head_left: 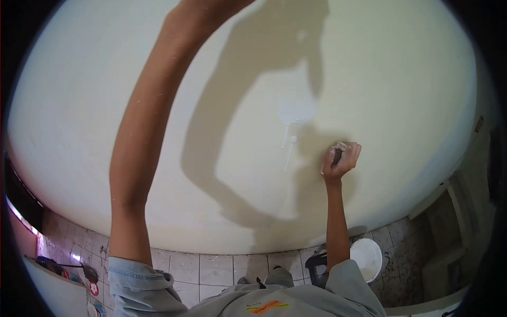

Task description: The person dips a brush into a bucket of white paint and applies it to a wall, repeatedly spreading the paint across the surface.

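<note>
My right hand (342, 161) is held before the pale wall (253, 201), fingers closed around a dark-handled tool (337, 156). White paste is smeared over the fingers and the top of the grip; the tool's working end does not show. Up and to the left of that hand is a wet-looking white patch (297, 110) on the wall, with thin drips running below it. My left arm (142, 127) reaches up along the wall, and its hand is cut off by the top edge, fingers out of sight. The arm's shadow (211, 121) falls across the wall.
A white bucket (366, 259) stands on the tiled floor (216, 269) at lower right, beside a dark object (316, 267) partly hidden by my arm. Ledges or shelves (449, 222) line the right side. Assorted items (66, 269) lie at lower left.
</note>
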`<action>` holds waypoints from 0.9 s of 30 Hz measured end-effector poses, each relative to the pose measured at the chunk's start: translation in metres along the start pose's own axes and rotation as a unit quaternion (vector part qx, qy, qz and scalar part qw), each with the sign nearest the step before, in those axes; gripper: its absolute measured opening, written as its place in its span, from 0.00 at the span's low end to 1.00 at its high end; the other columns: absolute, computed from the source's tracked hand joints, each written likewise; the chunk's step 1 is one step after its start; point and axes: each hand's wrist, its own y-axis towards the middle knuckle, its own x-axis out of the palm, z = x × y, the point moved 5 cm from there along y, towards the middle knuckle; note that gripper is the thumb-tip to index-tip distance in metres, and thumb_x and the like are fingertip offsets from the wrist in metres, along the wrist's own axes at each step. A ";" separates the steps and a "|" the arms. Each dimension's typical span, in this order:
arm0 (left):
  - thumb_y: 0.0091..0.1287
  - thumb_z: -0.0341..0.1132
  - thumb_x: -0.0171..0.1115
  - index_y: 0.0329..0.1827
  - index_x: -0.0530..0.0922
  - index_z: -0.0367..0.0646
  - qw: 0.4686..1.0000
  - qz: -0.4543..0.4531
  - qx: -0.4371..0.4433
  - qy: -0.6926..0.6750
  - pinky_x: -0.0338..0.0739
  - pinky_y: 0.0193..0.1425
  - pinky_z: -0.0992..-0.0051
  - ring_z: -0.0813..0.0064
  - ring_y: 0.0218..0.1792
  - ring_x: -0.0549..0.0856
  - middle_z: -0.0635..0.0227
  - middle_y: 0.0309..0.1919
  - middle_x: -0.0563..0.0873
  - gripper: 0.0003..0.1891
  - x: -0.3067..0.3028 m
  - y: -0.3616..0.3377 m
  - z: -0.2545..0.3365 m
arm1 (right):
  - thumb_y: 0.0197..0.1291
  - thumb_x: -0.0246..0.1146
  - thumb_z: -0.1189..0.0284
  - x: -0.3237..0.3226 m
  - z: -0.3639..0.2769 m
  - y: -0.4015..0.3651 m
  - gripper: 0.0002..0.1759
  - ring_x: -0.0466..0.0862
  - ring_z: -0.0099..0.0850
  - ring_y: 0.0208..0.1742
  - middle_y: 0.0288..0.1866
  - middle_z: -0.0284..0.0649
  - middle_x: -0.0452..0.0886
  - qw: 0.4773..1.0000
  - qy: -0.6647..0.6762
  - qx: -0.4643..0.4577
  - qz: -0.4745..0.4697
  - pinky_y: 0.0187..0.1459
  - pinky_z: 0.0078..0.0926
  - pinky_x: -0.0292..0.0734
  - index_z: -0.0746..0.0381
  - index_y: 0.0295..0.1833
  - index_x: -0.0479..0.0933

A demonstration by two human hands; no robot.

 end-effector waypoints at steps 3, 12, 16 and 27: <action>0.52 0.23 0.64 0.37 0.82 0.37 0.988 -0.075 -0.109 0.086 0.79 0.37 0.71 0.64 0.34 0.85 0.60 0.33 0.86 0.09 0.032 -0.029 0.019 | 0.51 0.55 0.71 0.002 0.004 -0.001 0.08 0.66 0.39 0.32 0.28 0.43 0.69 1.000 0.008 0.004 -0.010 0.31 0.36 0.61 0.65 0.29 0.69; 0.56 0.30 0.62 0.41 0.84 0.41 0.939 -0.241 -0.230 -0.084 0.82 0.50 0.65 0.59 0.45 0.85 0.58 0.43 0.86 0.10 0.016 -0.230 0.224 | 0.49 0.55 0.73 0.005 0.019 -0.005 0.06 0.68 0.35 0.28 0.27 0.42 0.71 0.988 0.147 0.022 -0.041 0.27 0.29 0.63 0.66 0.31 0.71; 0.54 0.29 0.63 0.42 0.82 0.40 0.888 -0.283 -0.342 -0.119 0.82 0.50 0.66 0.59 0.47 0.84 0.59 0.44 0.85 0.12 0.002 -0.302 0.303 | 0.56 0.55 0.76 0.009 0.027 -0.010 0.06 0.69 0.28 0.28 0.29 0.42 0.71 0.949 0.285 0.084 -0.108 0.28 0.22 0.66 0.70 0.34 0.70; 0.52 0.28 0.66 0.39 0.82 0.36 0.803 -0.272 -0.504 -0.164 0.81 0.43 0.63 0.54 0.41 0.85 0.56 0.38 0.86 0.11 0.004 -0.329 0.275 | 0.51 0.56 0.80 0.005 0.061 -0.022 0.02 0.73 0.28 0.25 0.24 0.40 0.74 0.922 0.312 0.130 -0.188 0.28 0.22 0.68 0.68 0.30 0.72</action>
